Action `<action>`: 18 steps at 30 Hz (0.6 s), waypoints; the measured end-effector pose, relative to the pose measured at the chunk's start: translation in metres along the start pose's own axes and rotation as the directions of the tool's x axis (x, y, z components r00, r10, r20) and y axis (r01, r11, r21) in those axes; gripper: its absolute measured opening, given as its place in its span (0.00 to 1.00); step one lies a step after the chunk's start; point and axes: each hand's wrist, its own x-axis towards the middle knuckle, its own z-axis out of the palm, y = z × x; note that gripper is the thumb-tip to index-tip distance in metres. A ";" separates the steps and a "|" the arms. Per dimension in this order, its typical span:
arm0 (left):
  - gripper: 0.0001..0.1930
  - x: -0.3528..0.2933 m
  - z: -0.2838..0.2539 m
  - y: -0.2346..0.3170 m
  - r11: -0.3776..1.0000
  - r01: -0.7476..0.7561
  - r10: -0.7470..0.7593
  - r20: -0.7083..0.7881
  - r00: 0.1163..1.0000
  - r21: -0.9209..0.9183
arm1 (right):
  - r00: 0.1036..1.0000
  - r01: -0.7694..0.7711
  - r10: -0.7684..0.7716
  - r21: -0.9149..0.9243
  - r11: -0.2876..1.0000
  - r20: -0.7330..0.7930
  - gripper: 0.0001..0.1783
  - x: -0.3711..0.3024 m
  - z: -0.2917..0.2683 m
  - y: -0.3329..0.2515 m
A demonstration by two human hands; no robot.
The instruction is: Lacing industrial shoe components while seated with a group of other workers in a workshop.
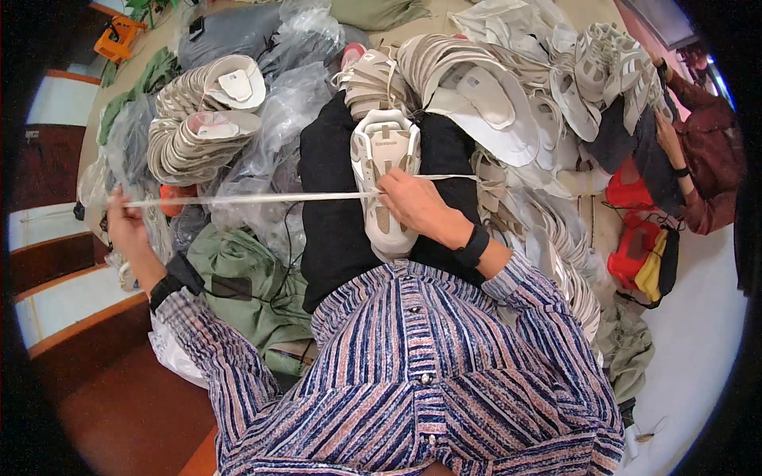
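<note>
A beige and white shoe upper (385, 149) lies across my lap, its rounded toe end towards me. From its middle a pale shoelace (262, 197) stretches taut far out to the left. My left hand (129, 228) pinches the lace near its far end, the arm reaching wide. Over the upper's lacing area, my right hand (419, 208) has its fingers closed on the lace; its palm hides part of the eyelets. Another stretch of lace runs out to the right, beyond my right hand.
Stacked shoe uppers (202, 147) stand at the left, with more nested uppers (468, 87) ahead and to the right. Clear plastic bags (278, 135) and green cloth (250, 270) lie at the left. Another person (706, 151) handles uppers at the far right, near red objects (635, 246).
</note>
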 end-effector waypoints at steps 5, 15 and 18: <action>0.19 -0.049 -0.019 -0.098 -0.178 -0.355 -0.185 0.323 0.928 0.918 | 0.999 -0.036 0.036 -0.016 0.999 -0.006 0.07 0.010 0.002 0.003; 0.14 -0.267 0.206 -0.096 0.784 -0.025 -0.546 0.708 0.449 0.620 | 0.949 -0.285 0.159 0.527 0.800 0.273 0.05 -0.027 -0.033 0.013; 0.22 -0.285 0.226 -0.106 0.621 -0.341 -0.538 0.700 0.469 0.705 | 0.946 -0.298 0.137 0.618 0.728 0.295 0.05 -0.022 -0.027 0.009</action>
